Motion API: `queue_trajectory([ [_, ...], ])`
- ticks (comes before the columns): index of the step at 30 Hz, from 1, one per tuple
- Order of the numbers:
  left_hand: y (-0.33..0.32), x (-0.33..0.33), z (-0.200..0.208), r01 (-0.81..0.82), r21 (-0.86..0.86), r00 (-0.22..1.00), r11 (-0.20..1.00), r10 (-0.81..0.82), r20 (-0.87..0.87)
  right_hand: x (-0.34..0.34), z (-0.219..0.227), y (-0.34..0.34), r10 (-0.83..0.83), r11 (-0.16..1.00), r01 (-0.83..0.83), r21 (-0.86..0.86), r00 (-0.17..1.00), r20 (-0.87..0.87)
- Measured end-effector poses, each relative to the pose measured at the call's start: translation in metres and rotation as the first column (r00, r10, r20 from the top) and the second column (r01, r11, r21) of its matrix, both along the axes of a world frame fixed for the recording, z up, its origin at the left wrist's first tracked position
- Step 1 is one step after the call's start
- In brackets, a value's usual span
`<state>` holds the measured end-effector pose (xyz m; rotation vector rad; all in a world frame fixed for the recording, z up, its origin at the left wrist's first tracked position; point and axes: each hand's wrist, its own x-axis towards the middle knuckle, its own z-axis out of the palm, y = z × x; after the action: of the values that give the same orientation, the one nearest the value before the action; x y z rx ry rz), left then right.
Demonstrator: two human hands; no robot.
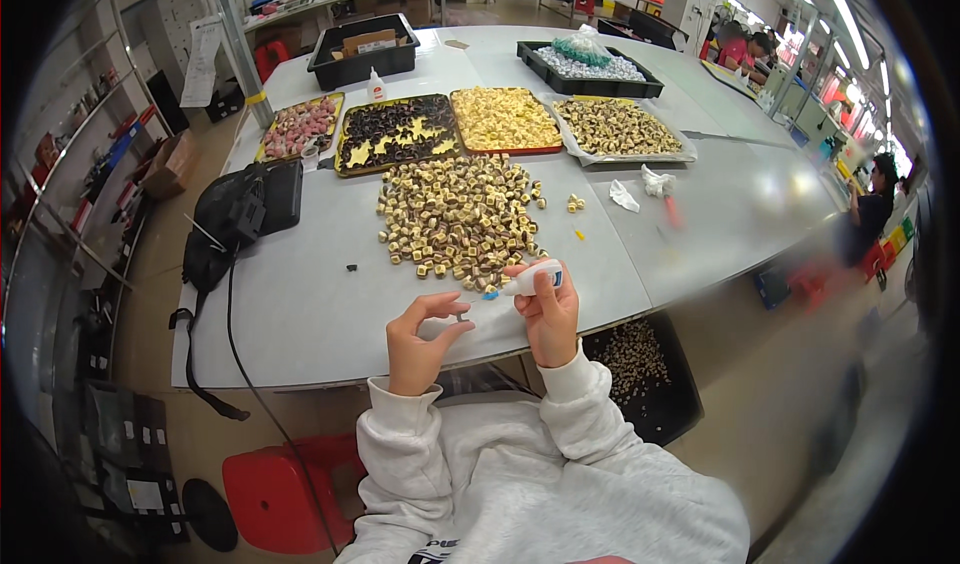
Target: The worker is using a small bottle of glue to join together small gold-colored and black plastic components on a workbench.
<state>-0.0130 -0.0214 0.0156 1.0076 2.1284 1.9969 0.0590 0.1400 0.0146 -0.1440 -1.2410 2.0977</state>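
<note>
Glue bottle [531,283] in right grip [550,314]

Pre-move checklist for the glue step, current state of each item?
1. Small dark part pinched in left hand fingertips: ok.
2. White glue bottle gripped in right hand: ok.
3. Blue nozzle aimed toward the part: ok, pointing left and down, not touching.
4. Nozzle uncapped: cannot tell, too small.
5. Loose pile of pieces within reach ahead on the grey table: ok.
6. Black cable away from both hands: ok, off to the left.
</note>
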Motion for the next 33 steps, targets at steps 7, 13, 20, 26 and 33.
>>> queue_trajectory([
  [7,0.001,0.000,-0.001,0.003,0.000,1.000,1.000,-0.003,0.029,0.000,0.002,-0.006,-0.023,1.000,0.023,0.021,1.000,-0.004],
  [13,0.001,-0.001,-0.002,-0.012,0.012,0.999,1.000,0.011,0.036,-0.007,-0.001,-0.011,-0.037,0.997,0.037,0.073,0.999,-0.004],
  [20,0.000,-0.002,-0.003,-0.038,0.026,0.999,0.999,0.038,0.020,-0.006,0.002,-0.013,-0.082,0.995,0.082,0.048,0.997,-0.011],
  [26,0.001,-0.001,-0.002,-0.034,0.041,0.999,0.999,0.033,0.014,-0.009,0.001,-0.012,-0.083,0.994,0.085,0.062,0.996,-0.024],
  [33,0.001,-0.001,-0.003,-0.043,0.047,0.999,0.998,0.042,0.017,-0.013,0.002,-0.015,-0.067,0.996,0.068,0.053,0.997,-0.027],
])
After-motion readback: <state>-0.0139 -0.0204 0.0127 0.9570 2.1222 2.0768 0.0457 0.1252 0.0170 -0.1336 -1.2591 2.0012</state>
